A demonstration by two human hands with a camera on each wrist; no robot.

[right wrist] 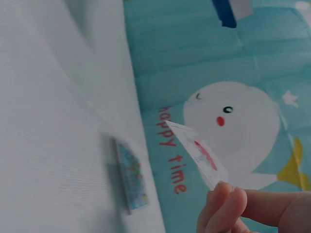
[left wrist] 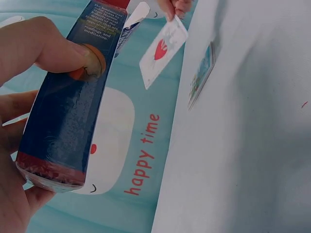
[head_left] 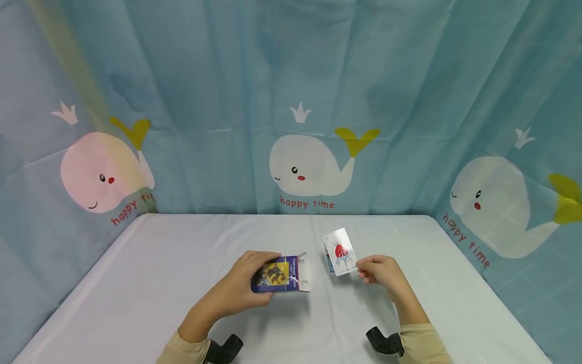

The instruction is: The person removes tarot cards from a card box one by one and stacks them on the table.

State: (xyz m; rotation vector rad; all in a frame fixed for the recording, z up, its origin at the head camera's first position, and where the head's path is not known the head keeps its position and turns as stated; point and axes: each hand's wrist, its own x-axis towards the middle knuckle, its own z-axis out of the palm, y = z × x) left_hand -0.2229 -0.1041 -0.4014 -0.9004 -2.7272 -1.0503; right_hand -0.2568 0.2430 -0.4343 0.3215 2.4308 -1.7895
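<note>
My left hand [head_left: 243, 280] grips a dark blue tarot card box [head_left: 277, 275], thumb on one side and fingers on the other. The box is held sideways above the table, and its white end flap [head_left: 305, 275] stands open toward the right. In the left wrist view the box's narrow side [left wrist: 63, 121] faces the camera. My right hand [head_left: 381, 273] pinches the lower corner of a white card [head_left: 342, 253] with a red figure on it. Below that card a thin stack of cards [right wrist: 131, 177] lies on the table, mostly hidden in the head view.
White cloth covers the table [head_left: 136, 303]. A teal curtain [head_left: 218, 101] printed with whales hangs along the back and both sides. Black wrist mounts [head_left: 225, 349] sit at both sleeves.
</note>
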